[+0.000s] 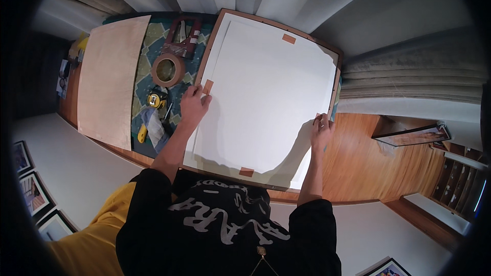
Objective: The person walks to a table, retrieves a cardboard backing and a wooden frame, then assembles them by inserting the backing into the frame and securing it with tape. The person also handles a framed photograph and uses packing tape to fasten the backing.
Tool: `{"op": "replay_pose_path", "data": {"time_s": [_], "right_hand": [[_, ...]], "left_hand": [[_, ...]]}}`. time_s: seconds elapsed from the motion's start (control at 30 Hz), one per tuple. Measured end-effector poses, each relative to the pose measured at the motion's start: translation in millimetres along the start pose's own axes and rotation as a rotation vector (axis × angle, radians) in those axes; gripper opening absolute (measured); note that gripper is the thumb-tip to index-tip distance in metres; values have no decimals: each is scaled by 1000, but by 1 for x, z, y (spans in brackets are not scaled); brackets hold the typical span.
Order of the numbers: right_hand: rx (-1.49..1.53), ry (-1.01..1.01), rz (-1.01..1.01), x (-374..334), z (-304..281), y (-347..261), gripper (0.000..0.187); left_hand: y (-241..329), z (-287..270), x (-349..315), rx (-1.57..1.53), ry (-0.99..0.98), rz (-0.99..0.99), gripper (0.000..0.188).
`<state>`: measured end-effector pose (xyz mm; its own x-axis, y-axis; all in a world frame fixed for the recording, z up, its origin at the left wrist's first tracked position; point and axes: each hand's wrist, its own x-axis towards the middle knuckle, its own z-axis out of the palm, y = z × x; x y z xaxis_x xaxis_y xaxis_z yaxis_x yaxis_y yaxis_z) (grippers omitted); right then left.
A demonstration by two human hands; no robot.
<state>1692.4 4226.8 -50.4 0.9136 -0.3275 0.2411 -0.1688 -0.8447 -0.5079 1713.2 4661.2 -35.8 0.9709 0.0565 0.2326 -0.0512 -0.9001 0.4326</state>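
A large picture frame [212,46] with a thin brown rim lies back side up, with a white backing sheet [266,92] inside it. Short brown tape pieces sit on the sheet near the far edge [289,39], the left edge [207,87] and the near edge [246,171]. My left hand [194,107] rests over the frame's left side, fingers apart, just below the left tape piece. At the right side, my right hand [322,130] has its fingers closed together by the rim. Whatever small thing they may pinch is too hidden to name.
Left of the frame, a patterned cloth [148,51] carries a staple gun [185,36], a brown tape roll [168,70], a yellow-black tape measure [156,98], a rag [155,128] and a yellow-handled tool [142,133]. A wooden panel [112,82] lies farther left. Curtains [409,69] hang beyond.
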Motion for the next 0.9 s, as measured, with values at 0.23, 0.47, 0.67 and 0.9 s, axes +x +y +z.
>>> {"op": "replay_pose_path", "data": {"time_s": [0.23, 0.47, 0.67, 0.9], "right_hand": [[-42, -52, 69, 0, -1, 5, 31], [27, -136, 160, 3, -9, 10, 34], [49, -54, -20, -6, -8, 22, 32], [7, -286, -42, 7, -9, 32, 36]], "left_hand": [[-5, 17, 118, -39, 144, 128, 26], [-30, 85, 227, 250, 16, 20, 38], [-39, 100, 218, 266, 27, 117, 42], [-72, 94, 197, 299, 259, 322, 39]]}}
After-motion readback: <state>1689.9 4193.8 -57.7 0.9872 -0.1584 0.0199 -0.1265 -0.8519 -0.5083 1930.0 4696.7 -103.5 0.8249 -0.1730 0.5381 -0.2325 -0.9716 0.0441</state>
